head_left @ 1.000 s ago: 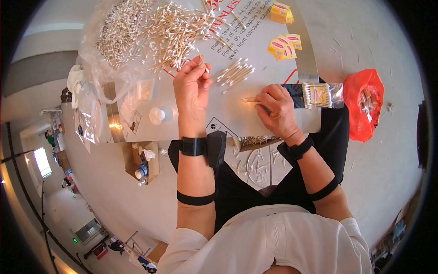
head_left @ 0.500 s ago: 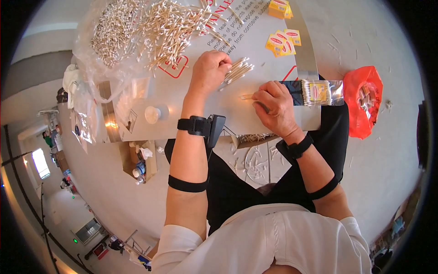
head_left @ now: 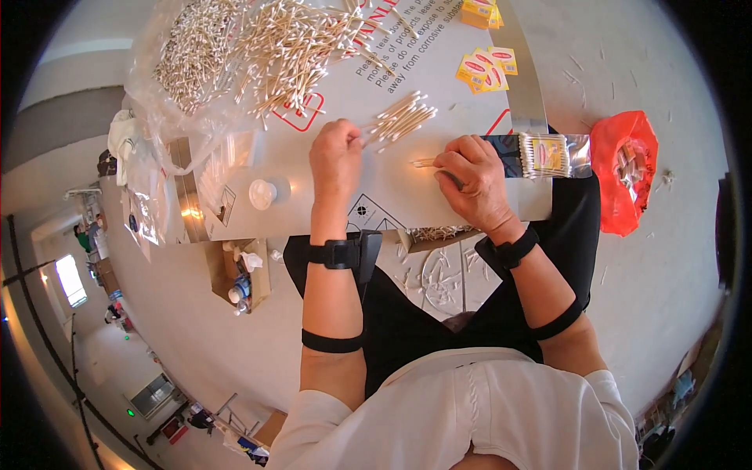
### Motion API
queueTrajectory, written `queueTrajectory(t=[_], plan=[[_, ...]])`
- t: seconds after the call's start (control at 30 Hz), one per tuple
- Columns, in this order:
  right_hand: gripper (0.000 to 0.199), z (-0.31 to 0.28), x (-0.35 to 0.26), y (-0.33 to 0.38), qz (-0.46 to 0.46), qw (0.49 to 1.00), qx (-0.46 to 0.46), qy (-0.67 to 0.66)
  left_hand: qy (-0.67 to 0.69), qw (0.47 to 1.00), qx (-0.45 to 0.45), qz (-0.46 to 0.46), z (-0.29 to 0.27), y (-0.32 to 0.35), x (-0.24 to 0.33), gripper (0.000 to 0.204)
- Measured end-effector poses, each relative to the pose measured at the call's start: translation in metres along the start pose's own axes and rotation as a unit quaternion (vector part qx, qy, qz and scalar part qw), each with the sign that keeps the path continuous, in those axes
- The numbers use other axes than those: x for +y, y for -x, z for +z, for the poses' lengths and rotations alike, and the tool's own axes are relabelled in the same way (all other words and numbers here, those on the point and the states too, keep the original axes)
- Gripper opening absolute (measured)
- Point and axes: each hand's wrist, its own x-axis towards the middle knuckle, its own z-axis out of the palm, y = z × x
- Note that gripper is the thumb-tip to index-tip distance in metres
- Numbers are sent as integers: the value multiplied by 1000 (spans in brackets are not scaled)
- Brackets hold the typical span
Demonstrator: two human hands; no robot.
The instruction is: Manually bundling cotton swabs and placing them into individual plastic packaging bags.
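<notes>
My left hand [head_left: 335,159] is closed on a few wooden cotton swabs at the near end of a small bundle of swabs [head_left: 401,117] lying on the white board [head_left: 313,196]. My right hand [head_left: 473,178] rests fingers-down on the board, pinching a couple of swabs [head_left: 423,163] against it. Just right of that hand lies a clear packet of swabs [head_left: 540,153] with a dark end. A big loose heap of swabs [head_left: 290,43] covers the far part of the board.
A clear plastic bag of swabs [head_left: 192,55] sits at the far left. Yellow label cards [head_left: 486,66] lie at the far right of the board. A red plastic bag [head_left: 623,168] lies on the floor to the right. A small white cap [head_left: 262,193] stands on the board.
My left hand moved right from the loose heap and came down at the small bundle, closing on swabs. My right hand stayed in place.
</notes>
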Motion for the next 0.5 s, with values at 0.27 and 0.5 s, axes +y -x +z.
queueTrajectory(t=[0.27,0.5], plan=[[15,1,2,1,-15,1000,7,7,-5,976,116,183,18,-13,31,17],[14,0,3,1,-11,1000,9,9,-107,985,44,129,2,0,34,17]])
